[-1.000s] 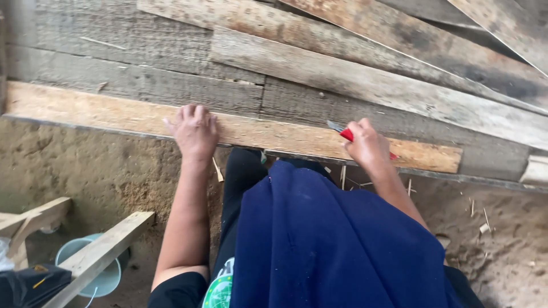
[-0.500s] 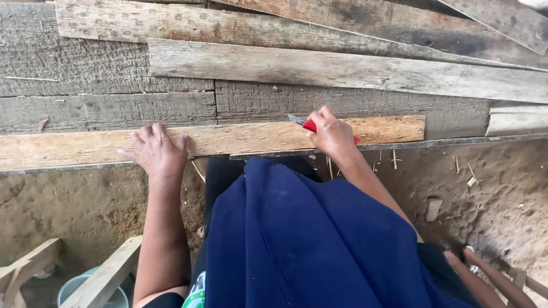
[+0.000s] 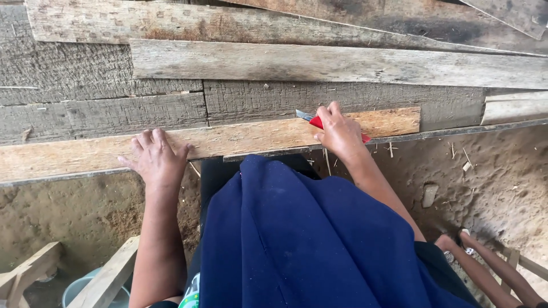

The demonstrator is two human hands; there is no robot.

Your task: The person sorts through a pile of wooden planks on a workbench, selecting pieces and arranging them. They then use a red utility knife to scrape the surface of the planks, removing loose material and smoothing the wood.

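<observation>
Seen from above by a head-worn camera, a person leans over a stack of rough, weathered grey boards that fills the upper half of the view. Along the near edge of the stack lies a paler, yellowish wooden plank, running from the left edge of the view, where it sits lower, up toward the right, where its cut end stops short of the stack's right side. The left hand lies flat on this plank left of its middle, fingers spread and pointing away from the person, palm pressing down and holding nothing. The right hand rests on the plank near its right end, fingers closed around a red-handled utility knife; the short metal blade sticks out to the left of the fingers and touches the plank's far edge. Below the hands, a dark blue garment covers the person's lap and fills the lower middle of the view. Sandy ground scattered with wood slivers lies beneath the boards on both sides. At the lower left are loose pale wood offcuts and the rim of a light blue bucket. At the lower right, part of a foot in a sandal shows on the sand
</observation>
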